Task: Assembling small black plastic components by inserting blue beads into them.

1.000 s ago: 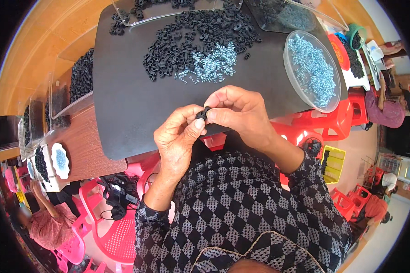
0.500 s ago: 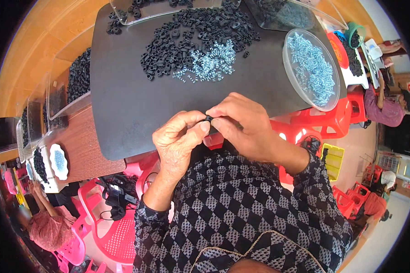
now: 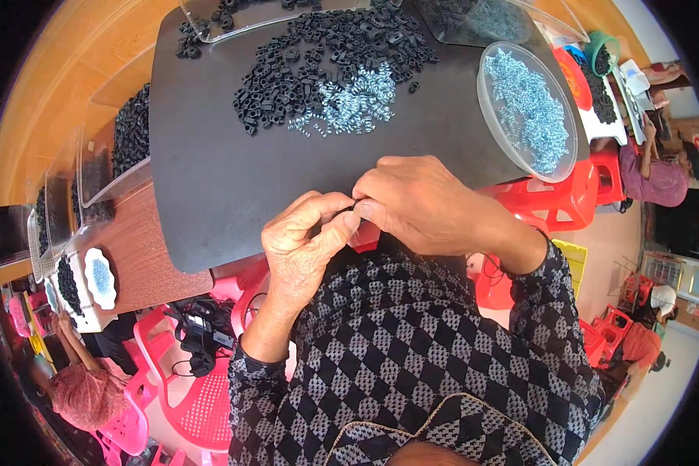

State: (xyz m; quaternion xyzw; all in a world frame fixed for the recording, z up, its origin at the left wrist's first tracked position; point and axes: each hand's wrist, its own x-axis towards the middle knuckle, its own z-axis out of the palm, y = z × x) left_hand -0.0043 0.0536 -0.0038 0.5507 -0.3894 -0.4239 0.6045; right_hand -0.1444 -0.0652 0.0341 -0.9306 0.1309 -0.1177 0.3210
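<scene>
My left hand [image 3: 303, 237] and my right hand [image 3: 423, 203] meet fingertip to fingertip just over the table's near edge. Pinched between both thumbs and forefingers is a small black plastic part [image 3: 355, 208], mostly hidden by the fingers. Whether a spring is in it, I cannot tell. Farther off on the dark tabletop [image 3: 233, 179] lies a loose heap of similar black plastic parts [image 3: 287, 81]. Against its near side rests a pile of small silvery coil springs [image 3: 357, 101].
A round clear tub [image 3: 485, 105] of springs stands at the table's right edge. Clear bins of black parts [image 3: 132, 128] sit at the left and far side. Red stools [image 3: 555, 203] and a pink chair [image 3: 202, 404] stand around. Other people [image 3: 93, 392] sit at both sides.
My right hand has turned slightly, its fingers closing further over the black part and its wrist shifting right. The left hand keeps its pinch. The whole view has shifted a little.
</scene>
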